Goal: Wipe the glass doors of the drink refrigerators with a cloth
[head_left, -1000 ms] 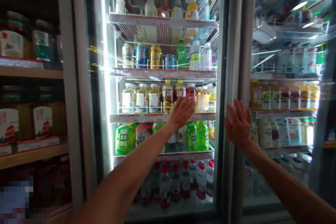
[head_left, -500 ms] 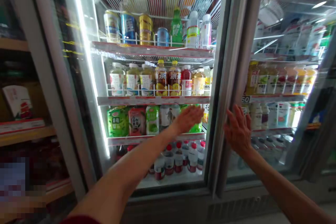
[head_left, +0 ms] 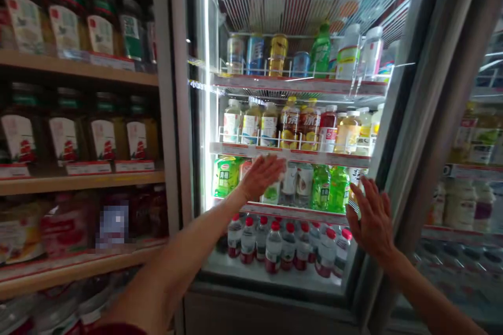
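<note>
I face a lit drinks cooler with a glass door [head_left: 220, 251]. My left hand [head_left: 261, 175] is stretched out with flat fingers against the glass, in front of the shelf of green and pale drink bottles [head_left: 322, 188]. My right hand [head_left: 373, 220] is open too, fingers spread, near the door's right frame [head_left: 408, 131]. Neither hand holds anything. Behind the glass, cans [head_left: 277, 55] stand on an upper shelf, tea bottles [head_left: 298, 125] on the middle one, and red-capped water bottles [head_left: 275, 243] at the bottom.
Wooden shelves [head_left: 78, 180] with rows of jars [head_left: 63, 138] stand to the left of the cooler. A second glass-doored cooler [head_left: 467, 178] with more bottles stands at the right. The cooler's grey base [head_left: 267, 314] runs below the doors.
The view has swung left, so the wooden jar shelves now show. Both hands have slid left across the glass, my left from the door's right side toward its middle.
</note>
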Motion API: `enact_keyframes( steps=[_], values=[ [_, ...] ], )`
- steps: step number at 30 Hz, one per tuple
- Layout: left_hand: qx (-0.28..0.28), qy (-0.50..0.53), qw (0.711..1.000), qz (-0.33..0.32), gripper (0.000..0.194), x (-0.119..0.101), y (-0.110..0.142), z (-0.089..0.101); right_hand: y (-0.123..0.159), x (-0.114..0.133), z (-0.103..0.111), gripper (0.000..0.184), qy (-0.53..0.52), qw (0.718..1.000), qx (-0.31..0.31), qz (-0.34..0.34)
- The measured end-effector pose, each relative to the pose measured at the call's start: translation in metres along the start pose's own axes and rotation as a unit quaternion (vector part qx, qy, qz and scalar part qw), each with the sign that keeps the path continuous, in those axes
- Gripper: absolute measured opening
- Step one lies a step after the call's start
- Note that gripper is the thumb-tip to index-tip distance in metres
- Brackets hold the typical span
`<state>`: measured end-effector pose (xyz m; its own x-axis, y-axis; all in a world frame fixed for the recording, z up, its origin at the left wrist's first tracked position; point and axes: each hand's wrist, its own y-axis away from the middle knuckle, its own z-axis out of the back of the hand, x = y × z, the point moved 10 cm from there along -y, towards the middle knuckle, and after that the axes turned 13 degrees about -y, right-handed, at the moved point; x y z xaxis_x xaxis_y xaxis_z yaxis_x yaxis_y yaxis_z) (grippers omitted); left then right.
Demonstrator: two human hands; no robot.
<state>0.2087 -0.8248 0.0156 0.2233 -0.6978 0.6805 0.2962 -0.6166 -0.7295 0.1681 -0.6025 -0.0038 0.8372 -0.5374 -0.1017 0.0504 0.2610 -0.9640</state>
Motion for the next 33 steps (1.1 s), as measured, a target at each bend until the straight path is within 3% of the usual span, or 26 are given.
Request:
enact_keyframes(
  steps=[2,4,5,8,10,11,12,14,16,17,18,20,21,23,24,25,27,30,31,32,33],
  values=[
    [0.006,-0.043,0.990,0.134,0.041,0.048,0.007,0.004,-0.006,0.013,-0.009,0.062,-0.018,1.000,-0.005,0.007],
    [0.004,-0.056,0.987,0.151,0.042,0.047,0.030,0.011,-0.008,0.028,-0.020,0.062,-0.038,0.999,-0.002,0.015],
    [0.004,-0.048,0.993,0.107,0.042,0.030,0.044,0.013,-0.006,0.035,-0.025,0.062,-0.047,0.999,0.004,0.020],
    [0.034,0.012,0.989,-0.144,0.038,-0.039,0.100,0.016,0.001,0.054,-0.042,0.062,-0.059,0.997,0.031,0.035],
    [0.056,0.042,0.965,-0.254,0.037,-0.046,0.130,0.018,0.005,0.061,-0.049,0.061,-0.061,0.996,0.048,0.041],
    [0.064,0.044,0.963,-0.258,0.037,-0.031,0.135,0.017,0.005,0.062,-0.051,0.061,-0.062,0.996,0.052,0.041],
    [0.071,0.032,0.975,-0.210,0.038,-0.002,0.131,0.015,0.005,0.063,-0.052,0.062,-0.062,0.996,0.051,0.039],
    [0.079,-0.018,0.996,-0.022,0.041,0.076,0.117,0.011,0.001,0.061,-0.051,0.061,-0.063,0.997,0.042,0.035],
    [0.071,-0.070,0.980,0.171,0.045,0.138,0.117,0.012,-0.004,0.058,-0.052,0.061,-0.060,0.997,0.035,0.029],
    [0.060,-0.087,0.966,0.234,0.046,0.150,0.122,0.016,-0.007,0.058,-0.054,0.061,-0.057,0.997,0.032,0.027],
    [0.050,-0.094,0.960,0.260,0.047,0.147,0.126,0.018,-0.008,0.059,-0.056,0.061,-0.054,0.998,0.032,0.026],
    [0.047,-0.079,0.973,0.211,0.048,0.106,0.131,0.016,-0.010,0.063,-0.063,0.062,-0.046,0.998,0.040,0.031],
    [0.050,-0.058,0.987,0.138,0.047,0.074,0.131,0.014,-0.009,0.065,-0.066,0.063,-0.040,0.997,0.047,0.036],
    [0.054,0.002,0.996,-0.068,0.044,0.003,0.134,0.012,-0.007,0.069,-0.072,0.064,-0.032,0.996,0.063,0.044],
    [0.052,0.027,0.986,-0.153,0.042,-0.019,0.136,0.014,-0.005,0.069,-0.073,0.065,-0.028,0.996,0.069,0.045],
    [0.049,0.044,0.977,-0.203,0.040,-0.028,0.134,0.016,-0.003,0.068,-0.072,0.065,-0.024,0.996,0.071,0.043],
    [0.039,0.047,0.979,-0.193,0.039,-0.008,0.111,0.017,0.000,0.061,-0.069,0.065,-0.017,0.997,0.071,0.037],
    [0.013,-0.005,1.000,0.005,0.040,0.063,0.060,0.015,0.004,0.046,-0.061,0.064,-0.002,0.997,0.069,0.027],
    [0.001,-0.023,0.998,0.063,0.041,0.076,0.049,0.016,0.006,0.042,-0.059,0.064,0.002,0.997,0.069,0.023],
    [-0.008,-0.032,0.996,0.085,0.041,0.077,0.040,0.017,0.008,0.037,-0.058,0.064,0.005,0.998,0.068,0.019],
    [-0.014,-0.030,0.997,0.064,0.040,0.063,0.034,0.017,0.010,0.034,-0.057,0.064,0.008,0.997,0.068,0.016]
  ],
)
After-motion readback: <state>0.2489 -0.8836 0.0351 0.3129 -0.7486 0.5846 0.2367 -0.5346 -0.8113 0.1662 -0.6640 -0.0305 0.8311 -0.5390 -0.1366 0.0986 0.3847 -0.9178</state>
